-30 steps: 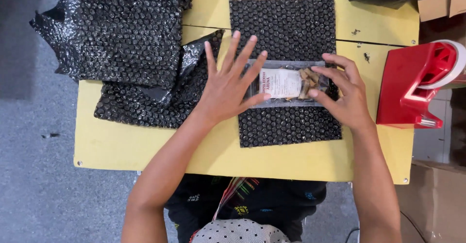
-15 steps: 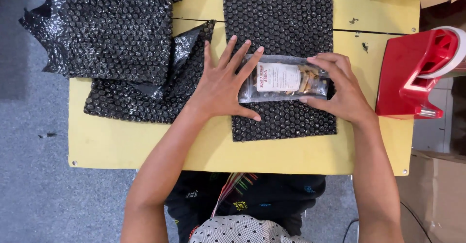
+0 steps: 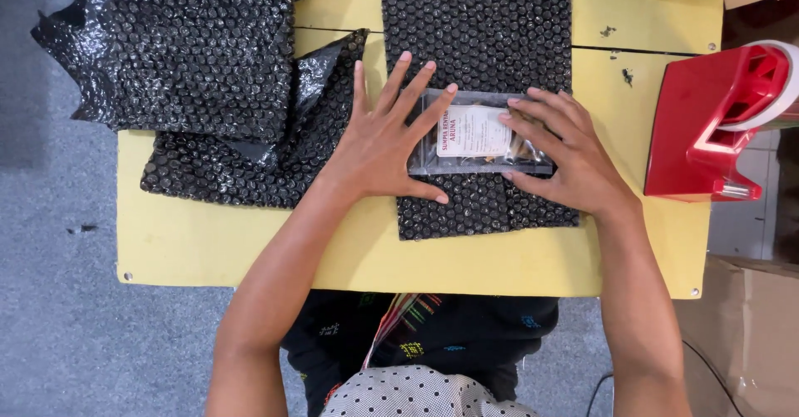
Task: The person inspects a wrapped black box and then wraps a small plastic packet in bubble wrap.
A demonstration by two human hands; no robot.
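A clear plastic packet (image 3: 473,134) with a white label lies flat on a black bubble-wrap sheet (image 3: 478,42) in the middle of the yellow table (image 3: 200,242). My left hand (image 3: 384,134) rests flat with fingers spread, its fingertips on the packet's left end. My right hand (image 3: 562,155) lies palm down over the packet's right end, fingers pressing on it. Neither hand grips the packet.
A heap of black bubble-wrap sheets (image 3: 200,67) covers the table's left side and hangs over its far-left edge. A red tape dispenser (image 3: 720,121) stands at the right edge. A brown cardboard box (image 3: 749,334) sits on the floor at lower right.
The view has shifted slightly. Both hands have closed in on the packet, the right hand now covering more of its right end.
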